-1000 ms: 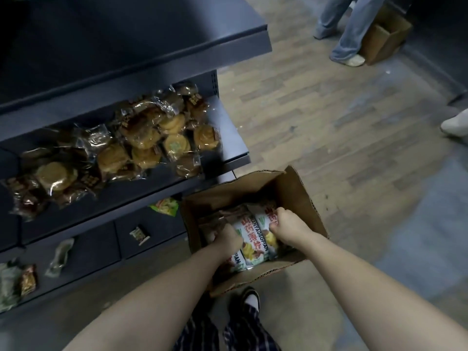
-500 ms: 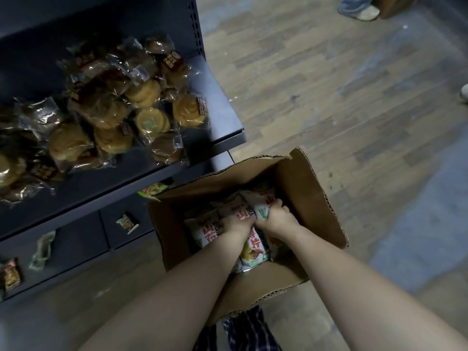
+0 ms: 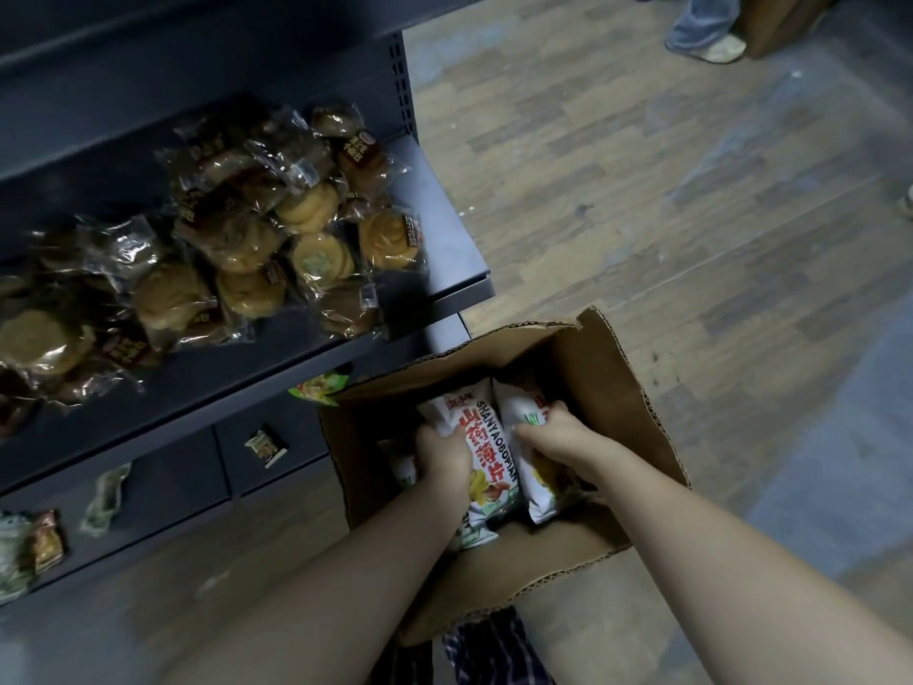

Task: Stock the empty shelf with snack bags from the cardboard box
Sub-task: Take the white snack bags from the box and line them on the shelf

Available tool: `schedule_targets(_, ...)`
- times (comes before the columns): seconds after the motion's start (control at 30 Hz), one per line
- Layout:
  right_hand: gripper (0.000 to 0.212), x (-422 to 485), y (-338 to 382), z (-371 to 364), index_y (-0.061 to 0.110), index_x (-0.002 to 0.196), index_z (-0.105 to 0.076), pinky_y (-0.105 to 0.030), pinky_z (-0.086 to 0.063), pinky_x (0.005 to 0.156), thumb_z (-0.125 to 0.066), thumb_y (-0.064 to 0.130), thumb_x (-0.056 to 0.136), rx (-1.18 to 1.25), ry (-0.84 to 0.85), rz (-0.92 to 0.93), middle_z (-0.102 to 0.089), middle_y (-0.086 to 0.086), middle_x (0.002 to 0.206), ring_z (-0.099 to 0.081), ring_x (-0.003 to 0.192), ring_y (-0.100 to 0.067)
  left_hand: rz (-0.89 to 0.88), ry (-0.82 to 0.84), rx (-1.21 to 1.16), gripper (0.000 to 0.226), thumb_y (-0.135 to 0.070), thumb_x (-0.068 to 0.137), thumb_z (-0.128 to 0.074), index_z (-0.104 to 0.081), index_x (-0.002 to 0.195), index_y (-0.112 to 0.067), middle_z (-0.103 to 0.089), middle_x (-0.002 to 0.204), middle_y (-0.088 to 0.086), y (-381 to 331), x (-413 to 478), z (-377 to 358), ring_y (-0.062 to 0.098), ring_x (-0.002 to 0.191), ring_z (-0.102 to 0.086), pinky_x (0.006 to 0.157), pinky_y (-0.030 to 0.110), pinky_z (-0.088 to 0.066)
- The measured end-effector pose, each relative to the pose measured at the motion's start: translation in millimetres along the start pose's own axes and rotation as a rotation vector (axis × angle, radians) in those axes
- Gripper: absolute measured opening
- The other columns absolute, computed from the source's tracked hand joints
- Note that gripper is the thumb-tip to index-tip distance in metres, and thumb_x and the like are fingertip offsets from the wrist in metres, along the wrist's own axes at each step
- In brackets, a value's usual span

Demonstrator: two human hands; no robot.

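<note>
In the lower centre of the frame, both forearms reach down into the cardboard box (image 3: 610,368). The left hand (image 3: 444,457) curls round a white snack bag (image 3: 486,440); the right hand (image 3: 553,437), knuckles up, grips a second bag (image 3: 541,494) touching it.
</note>
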State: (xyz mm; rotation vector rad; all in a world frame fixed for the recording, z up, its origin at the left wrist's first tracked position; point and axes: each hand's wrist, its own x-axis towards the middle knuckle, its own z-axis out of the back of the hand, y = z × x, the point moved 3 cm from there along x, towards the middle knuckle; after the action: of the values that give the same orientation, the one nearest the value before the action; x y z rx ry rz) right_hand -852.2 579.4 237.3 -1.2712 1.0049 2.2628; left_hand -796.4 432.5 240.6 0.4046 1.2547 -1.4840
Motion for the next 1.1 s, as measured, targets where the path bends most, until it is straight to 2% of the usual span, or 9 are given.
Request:
schedule_targets(0.1,0.061,-18.3,6.1,5.6,0.009,0.13,-0.035,-0.031,-0.049,0.072,-0.065,0.016,0.077,0.111,0.09,0.003,-0.055,-0.012,0.111,-0.057,0.095,-0.024,-0.055,0.024,-0.092,0.03,-0.011,0.095,-0.051,-0.052,0.122,0.001,-0.06,0.119,0.017,-6.8,-21.4,14.8,0.034,0.106,-0.058,0.084,0.031,-0.046)
schedule_targets(0.2,0.069,-41.7,12.3,13.8,0.014,0.126,-0.048,-0.044,-0.053,0.091,-0.064,0.018,0.06,0.278,0.199,0.054,-0.064,-0.013,0.113,-0.063,0.102,-0.03,-0.096,0.121,-0.163,0.022,-0.016,0.097,-0.048,-0.057,0.113,-0.005,-0.064,0.111,0.02,-14.4,-37.6,25.8,0.035,0.095,-0.063,0.087,0.042,-0.052)
schedule_targets(0.33,0.038,-85.9,22.8,23.5,0.011,0.118,-0.059,-0.046,-0.051,0.093,-0.058,0.006,0.081,0.548,0.373,0.071,-0.068,-0.016,0.114,-0.064,0.105,-0.032,-0.127,0.244,-0.228,0.027,-0.026,0.099,-0.039,-0.06,0.089,-0.012,-0.068,0.093,0.022,-26.8,-61.9,46.1,0.034,0.081,-0.065,0.087,0.056,-0.05)
schedule_targets(0.47,0.053,-126.2,44.2,30.5,0.014,0.12,-0.066,-0.054,-0.039,0.107,-0.076,0.035,0.073,0.653,0.495,0.12,-0.063,-0.015,0.126,-0.057,0.12,-0.034,-0.245,0.326,-0.317,0.043,-0.054,0.09,-0.042,-0.068,0.081,-0.021,-0.07,0.092,0.013,-49.5,-89.6,58.4,0.03,0.089,-0.066,0.093,0.054,-0.049)
schedule_targets(0.57,0.048,-158.2,72.1,30.7,0.016,0.108,-0.074,-0.047,-0.043,0.105,-0.061,0.055,0.082,0.644,0.468,0.194,-0.068,-0.014,0.119,-0.062,0.114,-0.031,-0.297,0.344,-0.331,0.083,-0.089,0.059,-0.047,-0.059,0.118,-0.032,-0.061,0.125,0.005,-63.4,-103.2,59.0,0.026,0.113,-0.059,0.102,0.049,-0.043)
schedule_targets(0.63,0.058,-182.7,93.8,29.5,0.02,0.11,-0.073,-0.045,-0.044,0.104,-0.055,0.065,0.079,0.586,0.391,0.26,-0.07,-0.01,0.114,-0.065,0.109,-0.028,-0.325,0.351,-0.355,0.1,-0.098,0.046,-0.044,-0.052,0.127,-0.041,-0.056,0.13,-0.002,-72.5,-98.0,54.6,0.022,0.117,-0.056,0.105,0.046,-0.04)
schedule_targets(0.8,0.092,-228.0,149.4,30.2,0.024,0.125,-0.061,-0.043,-0.043,0.106,-0.05,0.089,0.061,0.558,0.12,0.454,-0.069,-0.007,0.118,-0.065,0.109,-0.026,-0.55,0.347,-0.357,0.068,-0.075,0.081,-0.037,-0.053,0.129,-0.03,-0.059,0.129,0.001,-149.6,-189.6,112.9,0.019,0.118,-0.055,0.107,0.036,-0.037)
schedule_targets(0.93,0.048,-277.9,202.8,30.3,0.021,0.137,-0.046,-0.035,-0.041,0.104,-0.029,0.048,0.101,0.5,0.077,0.711,-0.06,-0.002,0.124,-0.057,0.114,-0.019,-0.698,0.378,-0.487,0.06,-0.064,0.09,-0.038,-0.064,0.12,-0.02,-0.068,0.115,0.006,-186.4,-222.7,171.8,0.022,0.107,-0.064,0.1,0.039,-0.047)
schedule_targets(1.1,0.042,-319.6,260.1,23.8,0.023,0.144,-0.029,-0.028,-0.033,0.1,-0.03,0.032,0.103,0.391,-0.102,0.929,-0.041,0.008,0.136,-0.042,0.122,-0.013,-0.746,0.198,-0.485,0.068,-0.068,0.089,-0.028,-0.059,0.125,-0.02,-0.063,0.123,0.004,-218.7,-233.0,221.8,0.023,0.111,-0.06,0.104,0.041,-0.043)
